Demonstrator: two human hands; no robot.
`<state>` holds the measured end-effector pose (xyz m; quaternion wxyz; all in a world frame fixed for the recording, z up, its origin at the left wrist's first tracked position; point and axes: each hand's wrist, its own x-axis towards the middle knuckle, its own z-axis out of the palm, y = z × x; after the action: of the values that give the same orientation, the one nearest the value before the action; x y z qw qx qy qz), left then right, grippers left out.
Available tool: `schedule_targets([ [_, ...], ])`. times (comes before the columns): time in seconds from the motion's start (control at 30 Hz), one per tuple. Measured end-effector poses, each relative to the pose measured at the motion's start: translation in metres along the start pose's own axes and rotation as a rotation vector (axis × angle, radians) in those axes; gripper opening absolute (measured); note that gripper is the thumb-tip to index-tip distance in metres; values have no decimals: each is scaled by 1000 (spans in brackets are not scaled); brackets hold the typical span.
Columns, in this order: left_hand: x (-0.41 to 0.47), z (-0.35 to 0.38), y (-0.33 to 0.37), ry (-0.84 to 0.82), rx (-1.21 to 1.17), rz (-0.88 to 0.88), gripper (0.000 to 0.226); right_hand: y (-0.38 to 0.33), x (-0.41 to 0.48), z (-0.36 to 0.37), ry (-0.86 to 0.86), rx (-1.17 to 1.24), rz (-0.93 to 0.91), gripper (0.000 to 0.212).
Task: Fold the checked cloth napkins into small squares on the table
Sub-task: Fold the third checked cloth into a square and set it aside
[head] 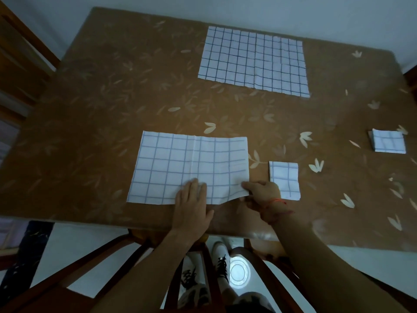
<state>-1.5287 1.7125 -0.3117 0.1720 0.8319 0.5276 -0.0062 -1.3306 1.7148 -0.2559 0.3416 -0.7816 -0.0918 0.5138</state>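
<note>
Near napkin [187,168] is laid flat at the near edge of the bench [90,132], with a vertical centre crease visible. Left hand [191,199] is pressed flat on its near edge, fingers straight, no grip taken. The near right corner is pinched by the right hand [261,193]. The grip is narrow and the corner seems slightly lifted, though the light is dim. Small folded square [284,179] is set just right of that hand. Second folded square [388,141] is placed farther right, near the bench edge. Large napkin [253,61] is spread flat at the far side.
</note>
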Motion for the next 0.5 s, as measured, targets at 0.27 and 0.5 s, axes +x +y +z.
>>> schedule_targets([
  [0.27, 9, -8, 34, -29, -49, 35, 59, 16, -25, -10, -209, 145, -8, 23],
  [0.5, -11, -12, -1, -117, -189, 337, 67, 36, -4, -53, -36, 13, -181, 37],
])
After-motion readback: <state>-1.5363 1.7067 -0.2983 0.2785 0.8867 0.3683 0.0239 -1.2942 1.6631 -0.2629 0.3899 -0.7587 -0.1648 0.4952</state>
